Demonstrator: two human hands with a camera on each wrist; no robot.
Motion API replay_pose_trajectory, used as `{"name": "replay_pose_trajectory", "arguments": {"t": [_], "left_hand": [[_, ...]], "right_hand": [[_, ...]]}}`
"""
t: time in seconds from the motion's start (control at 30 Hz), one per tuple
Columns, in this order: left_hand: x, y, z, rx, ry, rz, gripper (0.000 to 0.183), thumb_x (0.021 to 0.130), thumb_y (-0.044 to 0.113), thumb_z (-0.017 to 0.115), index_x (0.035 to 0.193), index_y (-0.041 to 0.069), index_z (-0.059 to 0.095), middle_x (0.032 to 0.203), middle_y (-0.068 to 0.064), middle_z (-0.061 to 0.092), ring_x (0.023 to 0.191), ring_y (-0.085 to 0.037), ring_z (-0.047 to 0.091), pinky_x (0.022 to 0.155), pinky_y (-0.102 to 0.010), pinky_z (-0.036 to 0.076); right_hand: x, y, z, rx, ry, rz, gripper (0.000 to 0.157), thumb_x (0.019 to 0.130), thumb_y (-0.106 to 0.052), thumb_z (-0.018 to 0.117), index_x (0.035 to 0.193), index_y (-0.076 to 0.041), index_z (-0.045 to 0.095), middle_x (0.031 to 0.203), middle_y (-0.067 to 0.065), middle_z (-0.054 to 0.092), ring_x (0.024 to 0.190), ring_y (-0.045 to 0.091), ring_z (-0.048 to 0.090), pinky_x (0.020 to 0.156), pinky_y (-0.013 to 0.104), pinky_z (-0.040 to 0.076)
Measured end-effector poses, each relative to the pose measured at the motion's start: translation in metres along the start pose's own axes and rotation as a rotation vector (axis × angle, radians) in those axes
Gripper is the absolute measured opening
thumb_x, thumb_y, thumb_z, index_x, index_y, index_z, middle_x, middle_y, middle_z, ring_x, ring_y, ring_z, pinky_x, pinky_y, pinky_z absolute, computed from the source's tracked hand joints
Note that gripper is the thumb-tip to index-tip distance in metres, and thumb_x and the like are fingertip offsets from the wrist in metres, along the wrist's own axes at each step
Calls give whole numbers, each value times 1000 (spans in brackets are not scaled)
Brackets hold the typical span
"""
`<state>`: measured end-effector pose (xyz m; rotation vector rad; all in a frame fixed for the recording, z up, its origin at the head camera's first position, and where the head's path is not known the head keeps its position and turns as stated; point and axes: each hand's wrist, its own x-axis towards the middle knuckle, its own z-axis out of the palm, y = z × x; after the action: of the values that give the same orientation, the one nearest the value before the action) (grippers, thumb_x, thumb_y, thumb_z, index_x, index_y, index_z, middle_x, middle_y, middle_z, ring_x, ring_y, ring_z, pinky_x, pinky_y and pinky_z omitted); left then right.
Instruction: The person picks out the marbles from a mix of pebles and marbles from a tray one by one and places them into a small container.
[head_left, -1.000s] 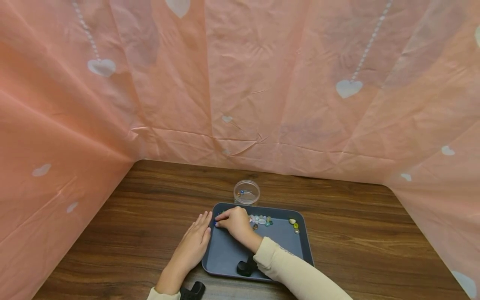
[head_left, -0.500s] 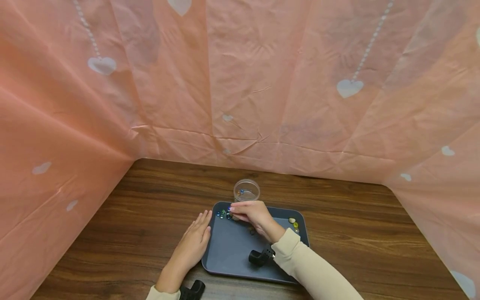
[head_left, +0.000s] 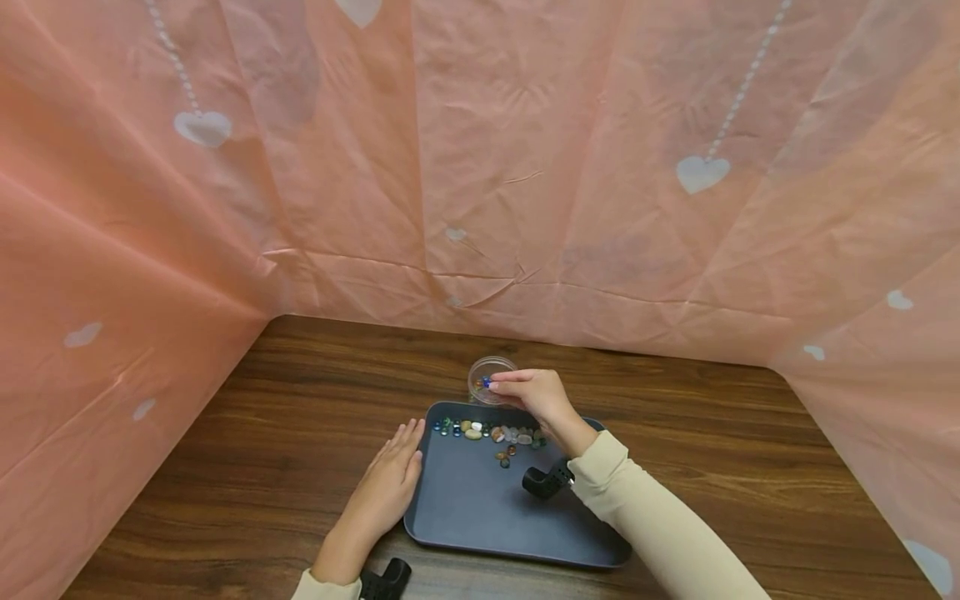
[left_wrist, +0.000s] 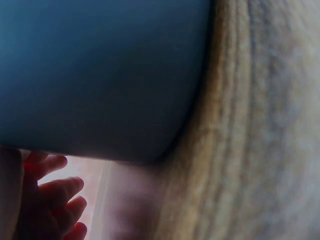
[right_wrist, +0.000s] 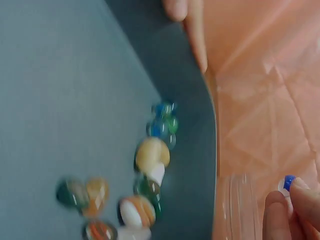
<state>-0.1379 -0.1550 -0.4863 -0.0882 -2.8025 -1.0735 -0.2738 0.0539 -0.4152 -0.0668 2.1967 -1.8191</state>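
My right hand (head_left: 543, 398) pinches a small blue marble (right_wrist: 289, 182) between thumb and fingertips, over the mouth of a clear round jar (head_left: 475, 369). Small blue and amber pieces show inside the jar. My left hand (head_left: 382, 487) lies with straight fingers along the left edge of a dark grey tray (head_left: 480, 517); its fingers (right_wrist: 196, 35) touch the tray's outer side in the right wrist view. Along the tray's far side runs a row of glass marbles (right_wrist: 161, 125) and polished stones (right_wrist: 150, 155). A few brownish stones (head_left: 503, 460) lie just in front of that row.
The jar stands right behind the tray on a dark wood table (head_left: 315, 400). A pink curtain (head_left: 480, 208) with white hearts encloses the back and sides. Black wrist cameras (head_left: 546, 480) are strapped to both wrists; the right one hangs over the tray.
My right hand has carried the blue marble from the tray's far left corner, across the row of stones, to above the jar. The left hand has stayed in place.
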Motion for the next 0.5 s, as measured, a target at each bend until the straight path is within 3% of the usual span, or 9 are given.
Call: {"name": "replay_pose_trajectory", "arguments": {"t": [0.13, 0.27, 0.5], "left_hand": [[0, 0, -1, -1, -4, -5, 47, 105, 13, 45, 149, -1, 41, 155, -22, 40, 147, -40, 34, 121, -58, 28], [-1, 0, -1, 0, -4, -9, 47, 105, 13, 45, 150, -1, 41, 155, -22, 40, 147, -39, 34, 121, -57, 28], [-1, 0, 0, 2, 0, -11, 47, 105, 13, 45, 150, 0, 41, 155, -22, 40, 147, -39, 34, 121, -57, 28]], "right_hand": [[5, -2, -1, -237, 97, -148, 20, 82, -10, 80, 98, 2, 79, 93, 14, 78, 71, 7, 69, 65, 26, 60], [9, -5, 1, -470, 169, -279, 12, 80, -10, 82, 89, -3, 81, 90, 14, 78, 65, 5, 61, 50, 16, 44], [13, -9, 7, -694, 149, -395, 8, 81, -3, 76, 87, -3, 81, 87, 11, 79, 74, 18, 70, 53, 19, 48]]}}
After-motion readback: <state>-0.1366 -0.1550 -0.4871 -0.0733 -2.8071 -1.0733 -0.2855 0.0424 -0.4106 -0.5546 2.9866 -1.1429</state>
